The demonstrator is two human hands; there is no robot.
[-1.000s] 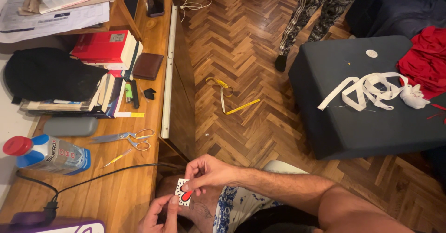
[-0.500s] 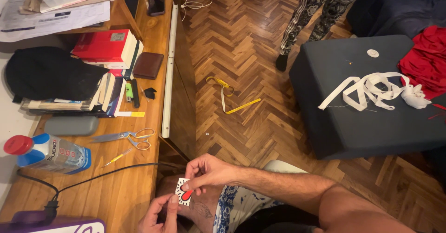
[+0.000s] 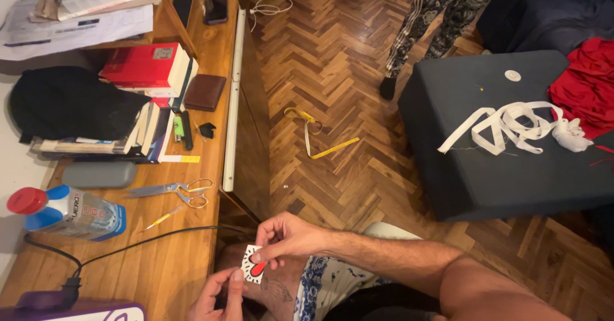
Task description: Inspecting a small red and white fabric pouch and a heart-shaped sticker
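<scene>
Down at the bottom edge of the view, low over a bare knee, a small white patch [image 3: 254, 266] with a red heart shape on it, pinched between two bare hands. Right hand [image 3: 288, 236] above and to the right of the patch, thumb and forefinger pressed together on its upper right corner, forearm stretching off to the lower right. Left hand [image 3: 217, 292] below and to the left of the patch, fingertips closed on its lower left edge, partly cut off by the frame. Patch slightly tilted, long axis running roughly from lower left to upper right — so straight from one grip to the other. Both hands touching it; right hand shown more fully, neither clearly nearer.

Left of the patch, a wooden desk [image 3: 160, 257]. Up and left from the patch on that desk: a thin black cable [image 3: 147, 239], silver scissors [image 3: 176, 190], a small yellow tool [image 3: 163, 217], a plastic bottle [image 3: 64, 209] with a red cap lying on its side. Farther up: stacked books [image 3: 150, 65] and a black cloth [image 3: 70, 103].

Up and right of the patch, parquet floor with a yellow tape measure [image 3: 316, 135], then a dark ottoman [image 3: 505, 167] with white ribbon [image 3: 505, 123] — beside it red fabric [image 3: 585, 84]. Another person's patterned trouser legs [image 3: 435, 14] at the top.
</scene>
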